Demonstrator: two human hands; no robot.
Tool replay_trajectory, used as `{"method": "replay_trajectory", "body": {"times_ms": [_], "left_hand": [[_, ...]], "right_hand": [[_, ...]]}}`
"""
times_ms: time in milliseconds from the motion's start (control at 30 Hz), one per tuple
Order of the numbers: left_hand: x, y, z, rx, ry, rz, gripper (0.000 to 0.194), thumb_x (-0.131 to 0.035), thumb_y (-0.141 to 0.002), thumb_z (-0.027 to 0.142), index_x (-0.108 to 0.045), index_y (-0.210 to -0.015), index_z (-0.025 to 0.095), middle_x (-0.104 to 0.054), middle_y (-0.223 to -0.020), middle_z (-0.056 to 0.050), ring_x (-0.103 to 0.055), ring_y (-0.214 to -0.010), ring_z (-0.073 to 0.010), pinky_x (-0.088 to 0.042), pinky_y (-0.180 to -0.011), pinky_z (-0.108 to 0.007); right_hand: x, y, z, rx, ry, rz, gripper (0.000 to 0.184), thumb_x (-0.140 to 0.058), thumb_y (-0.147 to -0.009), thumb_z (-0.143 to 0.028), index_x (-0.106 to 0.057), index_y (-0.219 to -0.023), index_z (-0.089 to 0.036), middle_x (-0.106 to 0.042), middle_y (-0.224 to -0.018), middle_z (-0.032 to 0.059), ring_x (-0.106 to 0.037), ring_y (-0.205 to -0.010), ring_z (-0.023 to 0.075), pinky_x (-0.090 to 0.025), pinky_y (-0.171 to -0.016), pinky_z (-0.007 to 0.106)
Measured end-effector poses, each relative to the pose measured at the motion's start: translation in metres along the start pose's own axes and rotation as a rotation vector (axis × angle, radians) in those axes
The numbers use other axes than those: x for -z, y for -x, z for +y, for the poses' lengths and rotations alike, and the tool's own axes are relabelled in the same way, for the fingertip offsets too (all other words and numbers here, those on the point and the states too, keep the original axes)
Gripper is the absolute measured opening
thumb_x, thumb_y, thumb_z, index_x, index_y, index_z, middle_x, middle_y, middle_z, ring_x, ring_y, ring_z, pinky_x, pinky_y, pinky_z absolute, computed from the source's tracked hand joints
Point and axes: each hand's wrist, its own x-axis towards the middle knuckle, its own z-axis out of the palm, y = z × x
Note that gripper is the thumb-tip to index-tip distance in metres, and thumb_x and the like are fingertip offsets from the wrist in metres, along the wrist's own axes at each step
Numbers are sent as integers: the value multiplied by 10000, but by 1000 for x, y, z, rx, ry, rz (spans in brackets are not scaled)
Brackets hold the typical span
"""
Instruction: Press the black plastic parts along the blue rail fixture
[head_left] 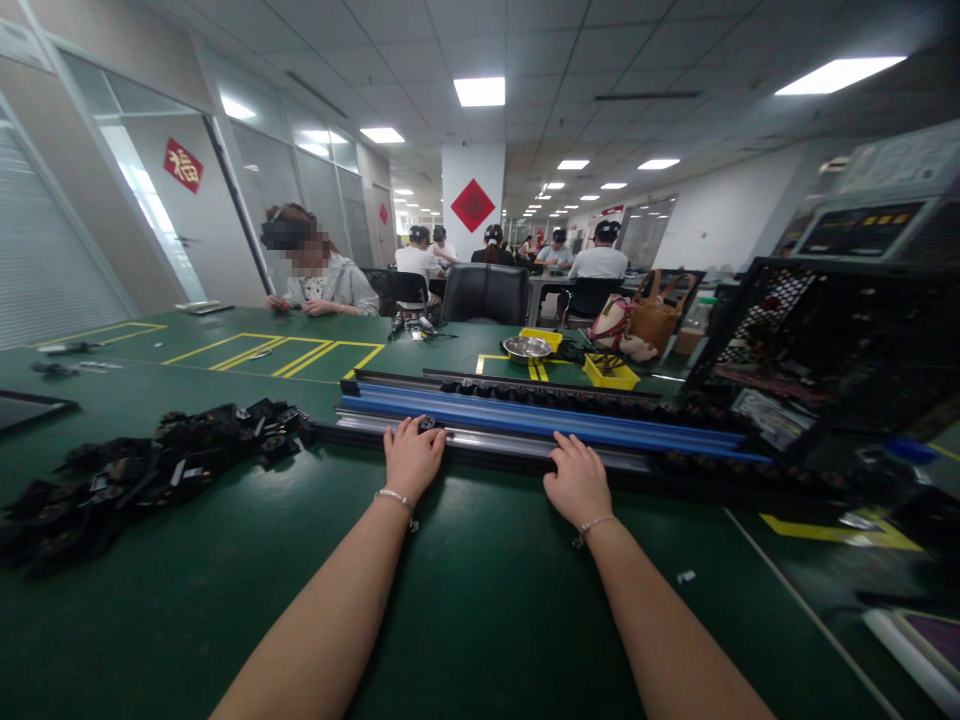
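My left hand (411,457) and my right hand (576,482) rest side by side on the near edge of a long stack of rails (495,440), grey and black in front with blue rails (525,417) behind. Fingers of both hands curl over the nearest rail; each wrist wears a thin bracelet. A row of small black parts (570,397) lines the far rail. To the left, a pile of black plastic parts (142,470) lies on the green table (480,600).
A black crate (825,340) stands at the right. A metal bowl (527,347), yellow trays (611,375) and bags (645,320) sit beyond the rails. A person (319,275) sits across the table at the left; others sit farther back. Another tray (915,640) lies at the lower right.
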Motion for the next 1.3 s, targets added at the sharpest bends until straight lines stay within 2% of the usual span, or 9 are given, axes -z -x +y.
{"method": "replay_trajectory", "body": {"times_ms": [400, 1300], "left_hand": [[-2, -2, -2, 46, 35, 69, 346, -375, -883, 437, -706, -953, 362, -538, -1304, -15, -387, -1255, -252, -207, -1058, -517], [0, -6, -8, 127, 55, 89, 335, -389, -871, 406, -714, -933, 354, -544, -1296, -16, -387, -1252, -249, -186, -1066, -530]], "right_hand": [[0, 0, 1, 7, -1, 5, 314, -433, -706, -147, -654, -928, -161, -452, -1387, 55, -350, -1294, 234, -241, -1067, 400], [-1, 0, 1, 12, 12, 9, 330, -428, -705, -147, -653, -947, -157, -453, -1386, 52, -350, -1293, 230, -241, -1067, 397]]}}
